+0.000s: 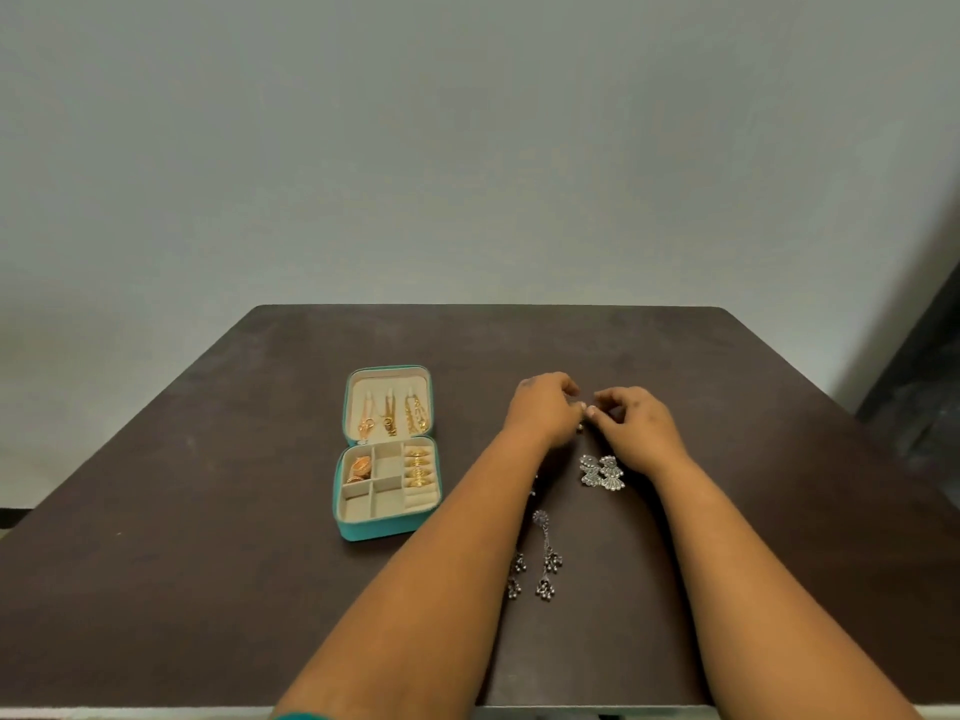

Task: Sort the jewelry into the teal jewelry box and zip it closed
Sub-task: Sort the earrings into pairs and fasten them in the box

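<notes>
The teal jewelry box (385,530) lies open left of centre on the dark table (208,459). Gold chains hang in its lid and gold rings fill its right roll; some compartments are bare. My left hand (545,407) and my right hand (636,426) meet to the right of the box, fingers curled, and together pinch a small silver piece (586,407) that is mostly hidden. A pair of silver fan-shaped earrings (601,473) lies just below my right hand. Long silver dangle earrings (545,558) lie between my forearms, one partly hidden under my left arm.
A plain grey wall rises behind the table's far edge. A dark object (919,387) stands at the right beyond the table's corner. The table's near edge runs along the bottom of the view.
</notes>
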